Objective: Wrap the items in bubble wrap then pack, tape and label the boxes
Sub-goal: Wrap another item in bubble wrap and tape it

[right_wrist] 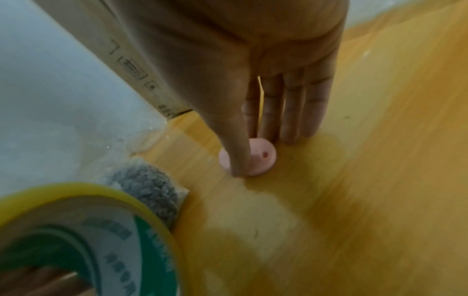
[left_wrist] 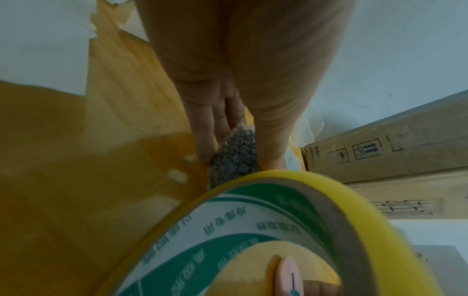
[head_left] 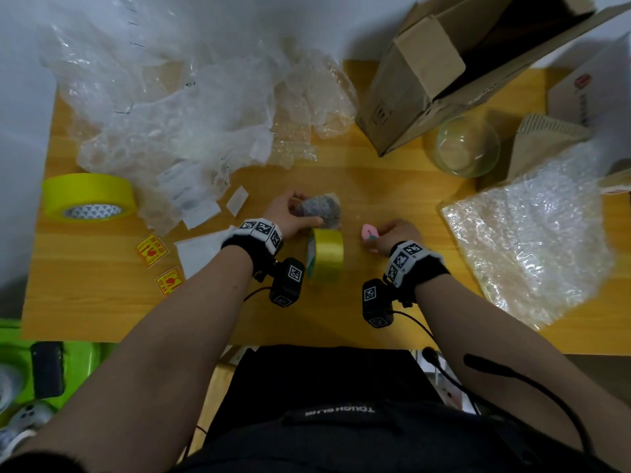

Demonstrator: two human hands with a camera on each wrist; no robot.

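My left hand point(head_left: 300, 213) grips a small dark item wrapped in bubble wrap point(head_left: 322, 209) on the wooden table point(head_left: 375, 186); in the left wrist view the fingers point(left_wrist: 202, 128) and thumb curl round that wrapped item point(left_wrist: 235, 158). Just in front of it a yellow tape roll point(head_left: 326, 257) stands on its edge, untouched. To the right, my right hand point(head_left: 380, 235) pinches a small pink cutter point(head_left: 369, 233) lying on the table; the right wrist view has the thumb across the pink cutter point(right_wrist: 263, 158). An open cardboard box point(head_left: 426, 76) lies at the back right.
A big yellow tape roll point(head_left: 88, 196) lies at the left. Loose bubble wrap point(head_left: 177, 97) is heaped at the back left, and a bubble wrap sheet point(head_left: 526, 240) lies right. A glass bowl point(head_left: 467, 145) sits by the box. Fragile stickers point(head_left: 152, 249) and white labels point(head_left: 201, 213) lie front left.
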